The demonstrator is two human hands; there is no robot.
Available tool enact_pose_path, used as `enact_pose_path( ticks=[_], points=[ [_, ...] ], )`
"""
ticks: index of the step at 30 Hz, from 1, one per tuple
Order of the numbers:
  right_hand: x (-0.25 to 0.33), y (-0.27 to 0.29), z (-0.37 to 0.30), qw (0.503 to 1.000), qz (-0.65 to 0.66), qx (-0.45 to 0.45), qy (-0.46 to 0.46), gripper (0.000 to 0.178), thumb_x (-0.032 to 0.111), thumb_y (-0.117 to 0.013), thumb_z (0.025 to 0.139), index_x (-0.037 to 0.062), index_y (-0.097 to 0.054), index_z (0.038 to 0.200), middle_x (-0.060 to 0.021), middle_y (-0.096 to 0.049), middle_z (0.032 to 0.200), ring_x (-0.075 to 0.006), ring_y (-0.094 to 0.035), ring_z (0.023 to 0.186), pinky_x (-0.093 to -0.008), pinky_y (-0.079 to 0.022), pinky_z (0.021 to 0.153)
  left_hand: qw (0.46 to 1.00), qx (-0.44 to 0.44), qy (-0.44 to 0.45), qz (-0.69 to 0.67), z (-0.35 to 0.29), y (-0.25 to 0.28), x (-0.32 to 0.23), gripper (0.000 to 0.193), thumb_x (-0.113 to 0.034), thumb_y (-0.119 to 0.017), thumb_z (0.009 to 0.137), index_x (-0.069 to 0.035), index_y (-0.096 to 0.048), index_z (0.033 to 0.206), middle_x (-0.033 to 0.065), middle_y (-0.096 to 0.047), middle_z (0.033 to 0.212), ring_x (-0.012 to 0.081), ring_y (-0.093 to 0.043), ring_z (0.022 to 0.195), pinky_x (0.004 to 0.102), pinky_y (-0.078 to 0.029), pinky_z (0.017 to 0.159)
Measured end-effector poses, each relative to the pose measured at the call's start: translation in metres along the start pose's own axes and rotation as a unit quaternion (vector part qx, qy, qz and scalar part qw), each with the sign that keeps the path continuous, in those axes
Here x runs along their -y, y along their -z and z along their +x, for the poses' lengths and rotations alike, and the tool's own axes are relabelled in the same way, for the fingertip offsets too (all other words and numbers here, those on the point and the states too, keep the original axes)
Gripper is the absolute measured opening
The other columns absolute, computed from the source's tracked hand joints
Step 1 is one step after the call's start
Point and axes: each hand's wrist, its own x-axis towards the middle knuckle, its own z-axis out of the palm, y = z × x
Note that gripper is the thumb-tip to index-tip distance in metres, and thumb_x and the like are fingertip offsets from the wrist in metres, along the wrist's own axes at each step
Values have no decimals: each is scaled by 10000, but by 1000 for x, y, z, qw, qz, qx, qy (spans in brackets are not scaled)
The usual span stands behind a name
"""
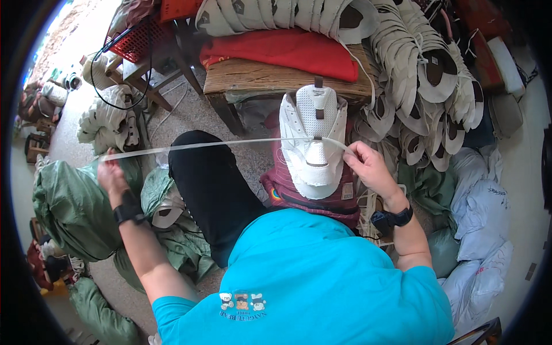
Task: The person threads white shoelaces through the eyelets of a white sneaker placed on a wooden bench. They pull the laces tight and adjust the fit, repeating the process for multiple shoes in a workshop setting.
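Observation:
A white shoe upper (298, 159) lies on a maroon cloth (275, 183) over my lap, its toe toward me and its tongue pointing away. A flat white shoelace (230, 143) runs across it near the dark loop on the tongue; whether it passes through the loop is hard to tell. Far out to the left, my left hand (111, 175) is closed on one end of the lace, pulling it into a straight line. Beside the upper's right edge, my right hand (368, 165) pinches the lace's other part between thumb and fingers.
A wooden bench (276, 75) stands ahead, carrying a folded red cloth (282, 53) and a row of nested uppers (276, 14). More uppers (402, 63) hang in bunches at the right. Green sacks (75, 210) fill the left; white sacks (480, 213) line the right. A red basket (138, 40) sits back left.

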Motion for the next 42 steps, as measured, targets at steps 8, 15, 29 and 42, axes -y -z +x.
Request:
enact_pose_path(
  ticks=[8, 15, 29, 42],
  points=[
    [-133, 29, -18, 968, -211, -88, -99, 165, 190, -677, 898, 32, -695, 942, -137, -666, 902, -250, -629, 779, -393, -486, 694, 934, 156, 281, -156, -143, -237, 4, 75, -142, -474, 1049, -84, -523, 1048, -25, -477, 730, 44, -430, 566, 195, -372, 499],
    [-219, 39, -25, 739, 545, -267, -291, 334, 34, -465, 954, -53, -520, 1272, -223, -641, 1177, -292, -681, 1004, -397, -557, 864, 885, 376, 266, 72, -336, -389, 27, 267, -160, -515, 1052, 23, -624, 1214, 51, -672, 974, 80, -610, 818, 226, -507, 758],
    [-337, 90, -142, 698, 504, -311, -402, 142, 110, -438, 982, 73, -565, 1034, -19, -572, 779, -82, -356, 437, -221, -271, 385, 803, 481, 276, 218, -371, -394, 34, 285, -247, -584, 1021, -13, -643, 869, -49, -542, 679, 36, -475, 621, 232, -395, 545],
    [-1, -1, -6, 941, 323, -96, -34, 324, 133, -491, 1029, 0, -477, 1324, -98, -690, 1076, -75, -601, 734, -203, -460, 630, 745, 521, -155, 386, -370, -420, 35, 171, -153, -624, 904, -47, -606, 771, 40, -578, 674, 222, -595, 630, 351, -456, 582]
  ],
)
